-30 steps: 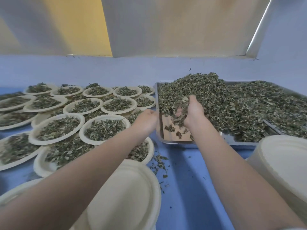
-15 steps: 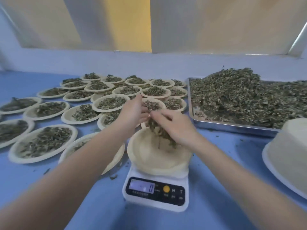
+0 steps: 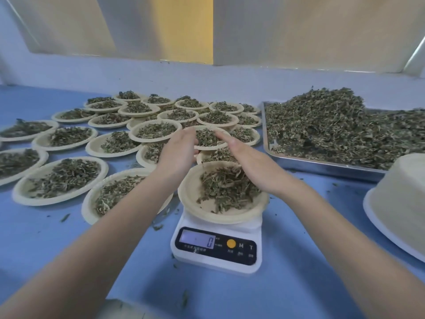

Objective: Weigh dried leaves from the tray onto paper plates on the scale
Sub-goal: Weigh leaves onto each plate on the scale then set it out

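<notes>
Above the scale [image 3: 217, 245], the right hand [image 3: 249, 164] is opening flat, no longer gripping the clump it was carrying from the tray [image 3: 322, 165]. Those dried leaves [image 3: 226, 186] are now lying heaped in the paper plate [image 3: 190, 199] on the scale. The left hand [image 3: 178, 151] is spreading open beside the right.

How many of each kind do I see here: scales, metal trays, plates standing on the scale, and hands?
scale: 1
metal tray: 1
plate on the scale: 1
hands: 2 (left hand, right hand)
Total: 5
</notes>
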Action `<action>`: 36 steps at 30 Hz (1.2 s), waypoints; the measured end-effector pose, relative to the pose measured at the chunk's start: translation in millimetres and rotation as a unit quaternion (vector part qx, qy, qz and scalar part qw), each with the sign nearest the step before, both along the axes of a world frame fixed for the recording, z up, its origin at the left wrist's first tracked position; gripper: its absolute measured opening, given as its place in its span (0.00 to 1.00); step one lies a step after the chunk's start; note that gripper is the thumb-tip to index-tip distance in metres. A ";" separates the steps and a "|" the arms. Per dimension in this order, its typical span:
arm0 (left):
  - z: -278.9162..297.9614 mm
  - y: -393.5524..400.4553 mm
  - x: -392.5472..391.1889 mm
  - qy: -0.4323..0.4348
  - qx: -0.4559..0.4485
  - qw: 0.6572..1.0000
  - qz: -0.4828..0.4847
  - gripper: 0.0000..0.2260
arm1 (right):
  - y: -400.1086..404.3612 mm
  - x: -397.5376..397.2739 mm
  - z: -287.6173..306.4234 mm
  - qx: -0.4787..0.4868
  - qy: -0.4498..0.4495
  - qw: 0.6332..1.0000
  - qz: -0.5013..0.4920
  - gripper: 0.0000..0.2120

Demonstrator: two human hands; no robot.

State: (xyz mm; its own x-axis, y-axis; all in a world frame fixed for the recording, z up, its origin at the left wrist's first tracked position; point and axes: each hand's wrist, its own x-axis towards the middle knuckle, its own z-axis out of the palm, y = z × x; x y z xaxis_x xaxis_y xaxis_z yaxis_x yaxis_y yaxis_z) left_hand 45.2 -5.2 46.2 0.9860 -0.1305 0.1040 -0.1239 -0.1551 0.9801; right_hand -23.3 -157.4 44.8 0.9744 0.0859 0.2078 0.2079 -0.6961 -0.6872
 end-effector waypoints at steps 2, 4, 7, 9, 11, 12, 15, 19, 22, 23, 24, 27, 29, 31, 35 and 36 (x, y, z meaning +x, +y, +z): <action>-3.2 1.9 -1.2 -0.026 0.027 0.999 0.007 0.17 | -3.7 -1.3 -3.8 0.024 -0.027 0.999 -0.041 0.21; -5.3 2.2 -2.6 -0.040 0.043 0.998 0.008 0.19 | -3.5 -0.6 -6.0 0.034 -0.039 0.997 -0.063 0.20; -6.8 -2.7 -4.3 -0.047 0.052 0.998 -0.002 0.19 | 0.7 2.7 -6.8 0.065 -0.058 0.994 -0.069 0.20; -6.3 -8.1 -4.4 -0.051 0.053 0.997 -0.005 0.19 | 6.5 9.4 -6.1 0.129 -0.067 0.987 -0.070 0.18; -5.0 -12.8 -3.5 -0.061 0.052 0.997 -0.008 0.18 | 14.7 17.4 -4.1 0.231 -0.066 0.967 -0.081 0.15; -4.5 -14.8 -3.4 -0.066 0.051 0.996 -0.011 0.18 | 19.0 20.2 -1.8 0.283 -0.056 0.953 -0.089 0.13; -2.5 -18.8 -2.9 -0.070 0.045 0.996 -0.019 0.18 | 23.4 23.2 7.3 0.425 -0.005 0.901 -0.086 0.06; -0.6 -10.3 -1.5 -0.080 0.072 0.994 -0.023 0.15 | 6.8 16.0 14.5 0.225 -0.039 0.967 -0.110 0.13; -12.5 7.6 -7.8 -0.071 0.166 0.983 -0.029 0.16 | -12.4 -6.6 -3.2 0.055 -0.041 0.985 -0.160 0.23; -18.6 11.8 -12.9 -0.054 0.197 0.978 -0.032 0.18 | -16.1 -12.4 -13.5 0.049 -0.015 0.984 -0.168 0.24; -24.6 13.4 -18.0 -0.032 0.218 0.975 -0.041 0.20 | -16.4 -17.1 -23.0 0.057 0.023 0.983 -0.172 0.27; -34.4 9.7 -28.2 0.019 0.191 0.980 -0.049 0.21 | -5.0 -23.8 -37.1 0.119 0.077 0.971 -0.191 0.30; -30.2 8.5 -27.1 0.023 0.139 0.990 -0.018 0.20 | 1.8 -21.5 -32.8 0.149 0.038 0.968 -0.196 0.28; -21.2 11.8 -21.0 0.012 0.126 0.992 0.006 0.19 | 8.1 -16.3 -22.3 0.167 0.008 0.966 -0.196 0.25; 1.9 31.8 2.5 -0.019 0.127 0.991 0.049 0.20 | 24.7 5.8 2.1 0.194 0.002 0.964 -0.182 0.27; 6.8 39.0 9.5 -0.018 0.128 0.990 0.056 0.22 | 30.1 13.3 8.4 0.202 -0.002 0.964 -0.175 0.26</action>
